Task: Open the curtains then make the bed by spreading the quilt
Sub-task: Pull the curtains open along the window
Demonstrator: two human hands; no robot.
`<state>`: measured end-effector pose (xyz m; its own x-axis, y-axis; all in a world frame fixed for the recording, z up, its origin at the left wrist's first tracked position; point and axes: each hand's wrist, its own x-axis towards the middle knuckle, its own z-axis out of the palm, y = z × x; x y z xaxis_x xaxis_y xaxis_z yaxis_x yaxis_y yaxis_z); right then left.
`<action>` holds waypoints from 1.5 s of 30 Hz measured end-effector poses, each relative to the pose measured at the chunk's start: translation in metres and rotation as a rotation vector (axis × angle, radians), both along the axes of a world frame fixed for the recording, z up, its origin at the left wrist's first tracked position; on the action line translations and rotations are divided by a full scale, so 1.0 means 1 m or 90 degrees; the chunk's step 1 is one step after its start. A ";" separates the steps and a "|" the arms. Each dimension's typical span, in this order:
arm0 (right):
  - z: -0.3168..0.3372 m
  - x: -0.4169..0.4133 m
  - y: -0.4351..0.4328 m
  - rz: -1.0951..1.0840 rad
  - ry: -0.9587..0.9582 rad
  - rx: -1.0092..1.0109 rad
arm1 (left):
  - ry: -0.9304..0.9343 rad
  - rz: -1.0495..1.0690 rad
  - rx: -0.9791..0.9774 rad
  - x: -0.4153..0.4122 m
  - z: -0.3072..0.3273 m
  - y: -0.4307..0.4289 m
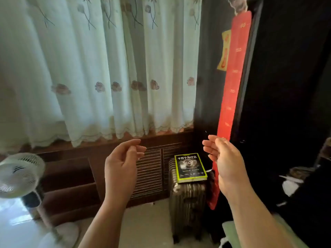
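A pale green curtain (pixel 100 68) with embroidered flowers hangs drawn across the window, its scalloped hem just above the wooden sill. My left hand (pixel 123 163) is raised below the hem, fingers loosely curled, holding nothing. My right hand (pixel 223 158) is raised near the curtain's right edge, fingers apart and empty. Neither hand touches the fabric. The bed and quilt are out of sight, apart from a pale green patch (pixel 232 231) at the bottom right that I cannot identify.
A dark wooden radiator cover (pixel 148 172) runs under the window. A ribbed suitcase (pixel 188 201) stands on the floor with a book (pixel 190 167) on top. A white fan (pixel 19 174) stands at left. A dark wardrobe (pixel 286 86) with a red strip (pixel 232 86) fills the right.
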<state>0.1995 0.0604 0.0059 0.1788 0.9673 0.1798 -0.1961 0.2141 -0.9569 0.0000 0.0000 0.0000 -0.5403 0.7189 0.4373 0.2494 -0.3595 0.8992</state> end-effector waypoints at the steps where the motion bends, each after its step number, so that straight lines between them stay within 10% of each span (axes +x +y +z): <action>1: 0.000 -0.008 0.009 0.012 -0.007 0.002 | -0.006 0.016 0.000 -0.007 -0.001 0.004; 27: 0.027 -0.166 0.333 0.204 -0.061 0.024 | -0.031 0.208 0.062 -0.135 0.027 0.277; 45: 0.100 -0.369 0.513 0.061 -0.171 0.153 | 0.068 0.070 0.065 -0.333 0.111 0.491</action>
